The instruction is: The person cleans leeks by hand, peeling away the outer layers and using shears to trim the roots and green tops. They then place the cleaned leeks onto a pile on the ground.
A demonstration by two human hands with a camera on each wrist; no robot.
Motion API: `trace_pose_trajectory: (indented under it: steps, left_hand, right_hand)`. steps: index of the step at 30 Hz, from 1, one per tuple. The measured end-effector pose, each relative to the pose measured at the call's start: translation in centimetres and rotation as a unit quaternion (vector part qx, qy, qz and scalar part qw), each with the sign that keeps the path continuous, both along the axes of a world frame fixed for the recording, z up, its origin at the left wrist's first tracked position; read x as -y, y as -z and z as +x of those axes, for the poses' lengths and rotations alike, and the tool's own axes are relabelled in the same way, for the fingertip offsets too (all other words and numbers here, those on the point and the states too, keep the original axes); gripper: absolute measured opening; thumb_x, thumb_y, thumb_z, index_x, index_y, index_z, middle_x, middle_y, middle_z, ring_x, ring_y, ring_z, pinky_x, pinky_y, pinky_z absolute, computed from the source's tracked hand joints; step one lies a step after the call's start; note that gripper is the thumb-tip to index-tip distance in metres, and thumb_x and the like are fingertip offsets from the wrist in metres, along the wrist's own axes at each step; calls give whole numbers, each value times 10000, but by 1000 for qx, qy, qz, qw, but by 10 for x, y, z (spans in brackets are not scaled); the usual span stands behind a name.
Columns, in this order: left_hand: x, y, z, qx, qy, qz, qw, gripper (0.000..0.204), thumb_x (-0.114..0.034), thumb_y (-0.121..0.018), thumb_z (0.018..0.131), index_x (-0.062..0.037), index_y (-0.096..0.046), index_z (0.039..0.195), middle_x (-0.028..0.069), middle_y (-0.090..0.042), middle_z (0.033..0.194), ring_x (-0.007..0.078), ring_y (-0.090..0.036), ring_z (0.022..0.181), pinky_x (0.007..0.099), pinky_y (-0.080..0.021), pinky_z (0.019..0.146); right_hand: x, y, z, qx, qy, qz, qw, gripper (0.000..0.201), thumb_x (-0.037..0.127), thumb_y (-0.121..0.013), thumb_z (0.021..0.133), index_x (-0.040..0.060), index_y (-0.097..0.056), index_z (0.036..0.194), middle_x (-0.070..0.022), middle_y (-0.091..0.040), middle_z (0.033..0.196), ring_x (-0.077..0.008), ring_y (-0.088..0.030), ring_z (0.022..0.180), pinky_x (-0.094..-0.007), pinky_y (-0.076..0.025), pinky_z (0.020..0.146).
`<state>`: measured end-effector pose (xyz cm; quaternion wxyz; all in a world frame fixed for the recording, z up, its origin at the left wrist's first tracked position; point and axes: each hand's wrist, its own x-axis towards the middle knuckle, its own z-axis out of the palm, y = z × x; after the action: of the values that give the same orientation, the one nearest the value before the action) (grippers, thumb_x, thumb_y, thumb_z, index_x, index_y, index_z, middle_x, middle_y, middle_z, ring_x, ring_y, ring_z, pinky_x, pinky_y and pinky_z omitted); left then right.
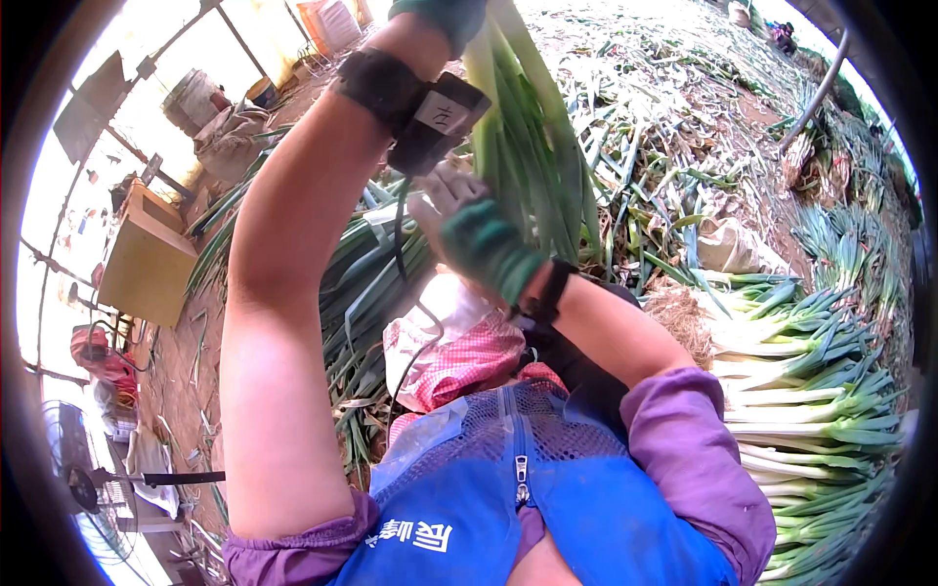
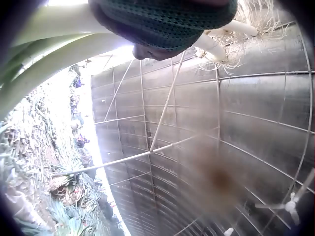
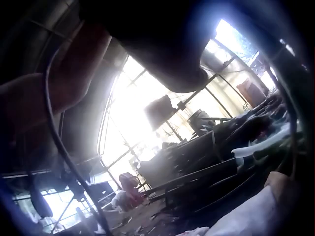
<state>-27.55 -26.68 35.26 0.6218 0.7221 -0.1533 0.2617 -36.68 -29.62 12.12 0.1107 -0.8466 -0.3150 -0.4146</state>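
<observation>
At the top of the head view my left hand (image 1: 445, 15), in a green knit glove, grips a bunch of long green onions (image 1: 523, 127) whose leaves hang down. In the left wrist view the gloved left hand (image 2: 167, 24) is wrapped around the white stalks (image 2: 64, 22), with roots (image 2: 224, 59) sticking out on the far side. My right hand (image 1: 484, 234), gloved in green with bare fingertips, is beside the hanging leaves, its fingers bent. I cannot tell whether they pinch a leaf. The right wrist view is too dark to show its fingers.
Trimmed green onions (image 1: 801, 420) lie in a row at the right. Untrimmed ones (image 1: 362, 303) lie by my lap. Leaf scraps (image 1: 674, 117) cover the ground ahead. A yellowish box (image 1: 147, 259) and a fan (image 1: 78, 479) stand left; a cable (image 1: 401, 230) hangs from my left wrist.
</observation>
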Motion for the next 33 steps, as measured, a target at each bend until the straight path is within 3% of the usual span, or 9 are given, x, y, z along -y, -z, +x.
trace_pose_trajectory:
  steps: [3,6,11,16,19,21,25,29,33]
  left_hand:
    - [16,-3,-3,-20,69,-34,997,446,-273,-790,796,46,-614,1054,117,-664,874,204,-627,771,365,-515,663]
    - [20,-19,-15,-27,17,-33,999,408,-259,-803,788,35,-632,1013,109,-658,837,207,-623,747,375,-517,661]
    - [-9,-15,39,42,118,-144,982,307,-212,-780,814,37,-693,970,85,-674,837,198,-617,733,352,-515,675]
    - [-58,-44,52,37,7,-104,994,323,-241,-707,871,30,-702,1047,116,-686,913,226,-638,810,381,-523,735]
    - [-120,-61,69,407,-117,325,846,318,-293,-623,928,-8,-698,1047,104,-682,937,238,-649,822,383,-522,739]
    - [-120,-82,58,271,-72,215,935,317,-300,-631,928,-15,-701,1047,91,-677,926,219,-644,816,368,-519,735]
    - [-127,-95,41,184,-10,214,959,308,-290,-653,921,-19,-713,1054,92,-688,969,211,-655,864,358,-526,778]
    - [-118,-88,33,74,136,275,949,301,-281,-675,915,-22,-726,1062,93,-699,1011,204,-667,912,349,-534,820]
    - [-69,-46,18,-111,362,354,855,295,-271,-697,909,-26,-738,1069,94,-709,1054,197,-678,960,339,-542,863]
  right_hand:
    - [-11,30,67,-134,217,-269,929,308,195,-498,979,137,-694,1210,-140,-631,1349,-290,-584,1252,-537,-380,1100]
    - [27,75,77,-108,249,-389,880,211,228,-570,919,180,-776,912,-20,-738,873,-233,-691,937,-570,-373,1044]
    - [45,84,-7,-250,97,-306,914,144,291,-566,934,192,-662,895,-39,-729,831,-281,-701,698,-497,-463,897]
    - [86,134,-69,-514,-85,-259,814,257,305,-625,843,169,-710,1045,-123,-739,1032,-305,-711,989,-440,-531,913]
    - [113,97,-52,-610,-11,-254,751,362,314,-630,834,190,-709,1164,-121,-730,1095,-321,-693,1046,-442,-530,914]
    - [132,51,-31,-576,67,-250,776,382,291,-626,853,189,-683,1217,-117,-721,1130,-305,-687,1064,-428,-519,947]
    - [167,-25,-12,-108,46,-103,988,505,262,-728,853,113,-579,1313,-151,-605,1312,-324,-572,1217,-481,-411,1080]
    - [157,-145,-36,130,36,-106,985,723,239,-806,735,88,-522,1383,-115,-557,1355,-296,-537,1273,-444,-420,1123]
    - [147,-181,-43,310,173,-165,920,525,237,-544,907,177,-515,1427,-72,-539,1437,-261,-505,1332,-427,-359,1158]
